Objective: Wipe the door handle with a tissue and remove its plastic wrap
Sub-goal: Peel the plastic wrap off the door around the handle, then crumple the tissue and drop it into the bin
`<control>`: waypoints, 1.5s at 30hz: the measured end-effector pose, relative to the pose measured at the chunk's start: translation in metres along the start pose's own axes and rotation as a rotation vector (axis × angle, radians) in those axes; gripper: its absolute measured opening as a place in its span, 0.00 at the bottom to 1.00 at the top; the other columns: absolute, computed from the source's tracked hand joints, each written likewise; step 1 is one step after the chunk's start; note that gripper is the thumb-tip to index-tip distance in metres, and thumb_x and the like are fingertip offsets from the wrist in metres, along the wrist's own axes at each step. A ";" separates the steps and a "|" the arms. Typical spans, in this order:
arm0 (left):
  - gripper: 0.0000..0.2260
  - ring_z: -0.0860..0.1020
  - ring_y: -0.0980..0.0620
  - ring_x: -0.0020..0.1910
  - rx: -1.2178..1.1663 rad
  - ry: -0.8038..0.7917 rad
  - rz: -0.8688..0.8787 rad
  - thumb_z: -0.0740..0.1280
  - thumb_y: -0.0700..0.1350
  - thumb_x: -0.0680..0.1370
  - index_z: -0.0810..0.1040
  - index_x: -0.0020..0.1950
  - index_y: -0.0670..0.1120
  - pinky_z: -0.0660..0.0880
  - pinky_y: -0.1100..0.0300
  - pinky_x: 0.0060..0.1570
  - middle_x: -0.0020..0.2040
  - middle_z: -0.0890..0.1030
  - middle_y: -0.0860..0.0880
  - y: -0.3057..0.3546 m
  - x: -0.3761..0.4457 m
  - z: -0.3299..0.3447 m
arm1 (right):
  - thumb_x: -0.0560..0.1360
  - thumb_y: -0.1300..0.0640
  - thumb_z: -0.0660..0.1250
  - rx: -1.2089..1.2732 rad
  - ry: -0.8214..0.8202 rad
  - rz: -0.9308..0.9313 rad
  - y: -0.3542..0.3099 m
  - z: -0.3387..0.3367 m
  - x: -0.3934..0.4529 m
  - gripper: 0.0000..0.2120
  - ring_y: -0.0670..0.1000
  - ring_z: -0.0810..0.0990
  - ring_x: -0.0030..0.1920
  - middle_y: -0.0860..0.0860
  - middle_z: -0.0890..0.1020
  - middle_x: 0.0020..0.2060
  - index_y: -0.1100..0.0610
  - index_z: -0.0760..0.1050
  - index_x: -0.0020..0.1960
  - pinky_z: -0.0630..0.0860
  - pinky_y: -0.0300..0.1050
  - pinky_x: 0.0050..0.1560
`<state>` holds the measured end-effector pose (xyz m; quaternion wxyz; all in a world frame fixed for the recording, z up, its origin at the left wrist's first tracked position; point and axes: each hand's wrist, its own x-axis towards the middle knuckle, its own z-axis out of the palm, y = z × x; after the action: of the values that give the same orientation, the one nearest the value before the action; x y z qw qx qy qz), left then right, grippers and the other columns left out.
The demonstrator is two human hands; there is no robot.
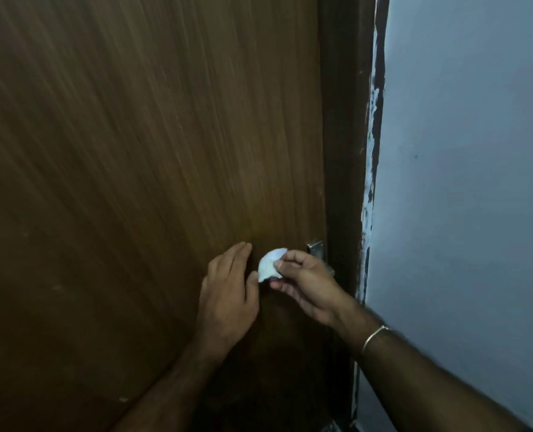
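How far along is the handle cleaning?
Nothing looks finished. In hand: the right hand pinches the white tissue just left of the door handle, whose lever it hides; the left hand rests open alongside. Left: wiping, and any wrap, which I cannot make out.

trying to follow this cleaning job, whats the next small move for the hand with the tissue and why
Probably bring the crumpled white tissue, pinched by the right hand, rightward onto the silver metal door handle; it sits beside the handle, apparently not touching.

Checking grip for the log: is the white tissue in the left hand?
No, the right hand pinches the crumpled white tissue.
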<state>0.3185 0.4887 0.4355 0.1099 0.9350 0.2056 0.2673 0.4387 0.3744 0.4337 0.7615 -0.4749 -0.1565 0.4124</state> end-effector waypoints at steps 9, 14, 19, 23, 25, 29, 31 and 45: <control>0.08 0.84 0.47 0.50 -1.161 0.034 -0.549 0.73 0.39 0.75 0.83 0.53 0.45 0.80 0.53 0.53 0.47 0.86 0.45 0.034 0.044 -0.040 | 0.77 0.67 0.65 -0.024 -0.017 -0.235 -0.041 0.030 -0.012 0.10 0.50 0.82 0.43 0.57 0.83 0.45 0.68 0.75 0.58 0.80 0.39 0.41; 0.13 0.81 0.49 0.47 -1.409 0.061 -0.475 0.70 0.28 0.73 0.81 0.53 0.42 0.79 0.55 0.47 0.45 0.83 0.44 0.052 0.054 -0.046 | 0.76 0.66 0.66 -0.036 0.014 -0.274 -0.063 0.023 -0.027 0.10 0.51 0.83 0.44 0.56 0.85 0.46 0.65 0.77 0.58 0.80 0.40 0.39; 0.18 0.79 0.50 0.43 -1.483 -0.002 -0.384 0.69 0.25 0.72 0.79 0.56 0.44 0.79 0.55 0.45 0.41 0.79 0.48 0.075 0.056 -0.053 | 0.75 0.60 0.68 -0.121 -0.130 -0.295 -0.075 0.007 -0.048 0.16 0.54 0.83 0.55 0.55 0.84 0.55 0.58 0.77 0.62 0.79 0.48 0.50; 0.20 0.80 0.51 0.46 -1.456 -0.091 -0.287 0.73 0.33 0.69 0.78 0.60 0.44 0.79 0.56 0.47 0.45 0.81 0.47 0.090 0.042 -0.042 | 0.75 0.66 0.69 -0.213 -0.031 -0.435 -0.075 -0.011 -0.063 0.10 0.56 0.84 0.50 0.54 0.85 0.50 0.58 0.80 0.55 0.81 0.48 0.46; 0.15 0.82 0.50 0.46 -1.396 -0.154 -0.287 0.70 0.37 0.72 0.80 0.58 0.44 0.80 0.57 0.45 0.48 0.84 0.44 0.097 0.034 -0.034 | 0.74 0.69 0.68 -0.158 0.025 -0.486 -0.076 -0.024 -0.068 0.05 0.57 0.84 0.47 0.54 0.85 0.47 0.62 0.81 0.47 0.81 0.48 0.45; 0.09 0.81 0.49 0.38 -1.474 -0.265 -0.310 0.63 0.42 0.78 0.83 0.50 0.43 0.81 0.59 0.37 0.42 0.82 0.41 0.115 0.028 -0.025 | 0.72 0.70 0.69 -0.201 0.107 -0.605 -0.079 -0.044 -0.083 0.04 0.53 0.83 0.45 0.53 0.84 0.43 0.64 0.81 0.41 0.80 0.47 0.45; 0.11 0.82 0.49 0.39 -1.497 -0.359 -0.266 0.66 0.49 0.75 0.84 0.50 0.45 0.81 0.59 0.37 0.43 0.83 0.42 0.127 0.028 -0.022 | 0.73 0.70 0.68 -0.283 0.184 -0.649 -0.078 -0.054 -0.090 0.05 0.54 0.83 0.48 0.55 0.84 0.45 0.64 0.82 0.43 0.80 0.50 0.50; 0.06 0.83 0.52 0.45 -1.484 -0.535 0.044 0.68 0.35 0.76 0.81 0.47 0.45 0.79 0.62 0.42 0.44 0.84 0.47 0.179 0.024 0.021 | 0.70 0.70 0.73 -0.324 0.798 -0.846 -0.049 -0.066 -0.153 0.12 0.51 0.85 0.44 0.53 0.85 0.43 0.57 0.79 0.49 0.82 0.46 0.45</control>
<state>0.4069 0.3374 0.4849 0.7456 0.6537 -0.0786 0.1025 0.4107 0.2062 0.4656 0.7774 -0.5994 -0.0947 -0.1657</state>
